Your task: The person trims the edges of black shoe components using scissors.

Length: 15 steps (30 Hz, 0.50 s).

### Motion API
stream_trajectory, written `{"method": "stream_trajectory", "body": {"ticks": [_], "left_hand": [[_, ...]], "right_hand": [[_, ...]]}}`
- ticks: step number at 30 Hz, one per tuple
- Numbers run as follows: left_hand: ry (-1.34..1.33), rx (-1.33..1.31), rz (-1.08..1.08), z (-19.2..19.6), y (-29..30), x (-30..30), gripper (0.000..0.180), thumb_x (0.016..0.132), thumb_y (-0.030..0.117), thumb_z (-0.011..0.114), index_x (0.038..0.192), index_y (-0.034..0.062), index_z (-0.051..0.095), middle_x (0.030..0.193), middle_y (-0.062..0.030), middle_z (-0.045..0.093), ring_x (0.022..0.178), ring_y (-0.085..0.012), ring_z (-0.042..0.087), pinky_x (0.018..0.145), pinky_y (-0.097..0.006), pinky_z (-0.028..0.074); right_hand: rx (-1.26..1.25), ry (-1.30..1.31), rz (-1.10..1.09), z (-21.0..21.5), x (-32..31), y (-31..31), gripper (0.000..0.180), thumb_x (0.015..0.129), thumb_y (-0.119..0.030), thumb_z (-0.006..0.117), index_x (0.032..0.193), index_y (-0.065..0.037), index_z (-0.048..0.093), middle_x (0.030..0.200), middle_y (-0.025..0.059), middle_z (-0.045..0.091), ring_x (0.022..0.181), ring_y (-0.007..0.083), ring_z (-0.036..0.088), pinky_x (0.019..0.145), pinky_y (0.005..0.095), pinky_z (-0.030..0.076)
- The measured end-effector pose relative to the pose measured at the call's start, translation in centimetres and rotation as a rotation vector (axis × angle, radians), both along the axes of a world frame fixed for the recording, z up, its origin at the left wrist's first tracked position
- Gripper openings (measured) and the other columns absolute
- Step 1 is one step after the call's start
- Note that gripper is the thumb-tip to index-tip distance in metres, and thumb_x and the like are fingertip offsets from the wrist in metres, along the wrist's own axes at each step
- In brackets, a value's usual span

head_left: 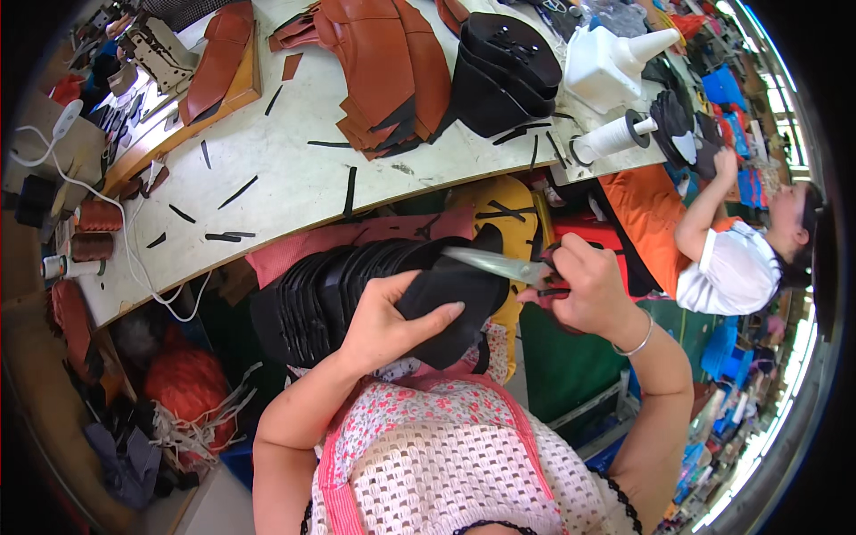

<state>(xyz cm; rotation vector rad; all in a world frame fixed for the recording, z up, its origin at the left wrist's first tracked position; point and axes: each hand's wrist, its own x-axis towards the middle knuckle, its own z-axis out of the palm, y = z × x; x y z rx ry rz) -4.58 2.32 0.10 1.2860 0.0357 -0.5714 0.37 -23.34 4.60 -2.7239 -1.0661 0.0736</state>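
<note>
My left hand (385, 321) grips a black leather piece (456, 303) in front of my chest, thumb laid across its face. My right hand (584, 287) holds a pair of scissors (499, 264) by the handles, the silver blades pointing left over the top edge of that piece. A row of several more black pieces (321, 290) lies stacked on my lap just left of the held one.
A white worktable (267, 160) carries brown leather pieces (383, 62), black stacked pieces (504, 71), black trimmings, a white thread cone (615, 135) and a white container (606, 58). Another person (731, 259) in white sits at right. Red bags lie under the table at left.
</note>
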Motion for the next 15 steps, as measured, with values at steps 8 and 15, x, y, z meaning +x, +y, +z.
{"method": "stream_trajectory", "body": {"ticks": [8, 15], "left_hand": [[-0.139, -0.233, 0.111, -0.4, -1.3, 1.6, 0.033, 0.082, 0.005, 0.068, 0.113, -0.0021, 0.057, 0.105, -0.0076, 0.063, 0.095, -0.0090, 0.057, 0.082, -0.025, 0.047], [-0.201, -0.246, 0.189, -2.0, -0.7, 0.5, 0.033, 0.084, -0.003, 0.063, 0.116, -0.0018, 0.054, 0.105, -0.0051, 0.061, 0.096, -0.0087, 0.054, 0.084, -0.024, 0.043]], "right_hand": [[0.891, 0.934, -0.650, -0.1, -1.1, 4.6, 0.024, 0.080, -0.016, 0.072, 0.087, 0.000, 0.055, 0.068, 0.0010, 0.058, 0.056, 0.0067, 0.055, 0.049, 0.0207, 0.043], [0.677, 1.311, -0.304, -0.7, -1.3, 0.4, 0.029, 0.089, -0.029, 0.059, 0.091, 0.000, 0.056, 0.072, 0.0035, 0.058, 0.056, 0.0091, 0.053, 0.051, 0.0216, 0.042]]}}
